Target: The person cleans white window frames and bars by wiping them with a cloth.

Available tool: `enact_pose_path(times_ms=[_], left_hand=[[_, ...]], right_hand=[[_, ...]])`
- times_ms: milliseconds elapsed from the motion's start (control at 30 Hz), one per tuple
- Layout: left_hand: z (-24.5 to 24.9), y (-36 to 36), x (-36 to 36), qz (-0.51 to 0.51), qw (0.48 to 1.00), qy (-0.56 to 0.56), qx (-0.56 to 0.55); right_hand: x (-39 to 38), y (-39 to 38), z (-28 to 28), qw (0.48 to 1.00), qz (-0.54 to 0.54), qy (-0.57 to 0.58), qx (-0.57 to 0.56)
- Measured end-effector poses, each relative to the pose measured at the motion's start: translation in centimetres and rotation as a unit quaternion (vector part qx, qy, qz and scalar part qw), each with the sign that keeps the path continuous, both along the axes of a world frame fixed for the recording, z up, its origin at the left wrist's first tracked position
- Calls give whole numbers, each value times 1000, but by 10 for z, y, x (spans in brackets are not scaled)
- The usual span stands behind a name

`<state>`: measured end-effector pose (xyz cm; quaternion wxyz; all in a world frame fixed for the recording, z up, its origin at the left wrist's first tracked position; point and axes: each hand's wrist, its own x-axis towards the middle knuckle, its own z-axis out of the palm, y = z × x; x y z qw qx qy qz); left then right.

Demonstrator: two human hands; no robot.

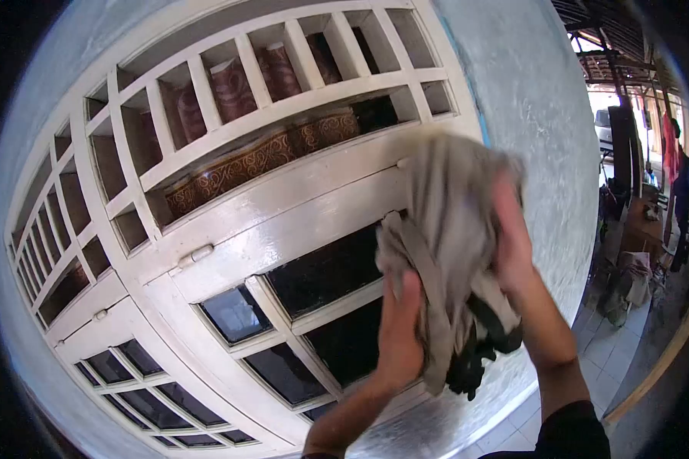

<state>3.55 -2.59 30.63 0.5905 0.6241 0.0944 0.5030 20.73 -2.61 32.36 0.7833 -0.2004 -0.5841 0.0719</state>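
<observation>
Both hands (403, 329) (513, 241) clasp crumpled greyish cloth (455, 206); loose folds droop.

We are holding up a crumpled, grey-beige cloth (452, 206) between our left hand (402, 336) and right hand (514, 245), its folds drooping, blackish material dangling underneath (467, 367).

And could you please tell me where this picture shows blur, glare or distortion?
Head view: motion blur softens the grey cloth and right hand; head view: glare on the white window frame; head view: strong wide-angle bowing of the grille bars, with dark corners.
</observation>
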Motion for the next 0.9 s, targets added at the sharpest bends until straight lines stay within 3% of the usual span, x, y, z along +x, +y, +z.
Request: enact_pose_path(times_ms=[33,100,167,233,333,433,533,600,900], left_hand=[[19,3,4,-30,998,-41,-20],[58,4,13,-97,983,-127,-87],[94,0,17,-133,976,-164,-53],[117,4,19,-162,969,-179,-48],[141,19,24,-229,949,-216,-23],[159,26,25,-263,936,-236,-1],[171,24,19,-243,943,-228,-25],[175,26,19,-199,951,-229,-54],[185,50,21,-265,913,-306,-53]], right_hand=[[-33,-18,59,986,120,113,-42],[-42,-27,115,973,196,94,-75],[-27,-2,160,968,239,35,-61],[-18,11,197,971,226,-50,-63],[-38,12,238,978,204,-24,-48],[-34,34,280,960,183,-145,-155],[-40,50,294,986,28,-120,-108],[-44,56,296,991,10,-112,-72],[-50,46,262,995,-9,-89,-34]])
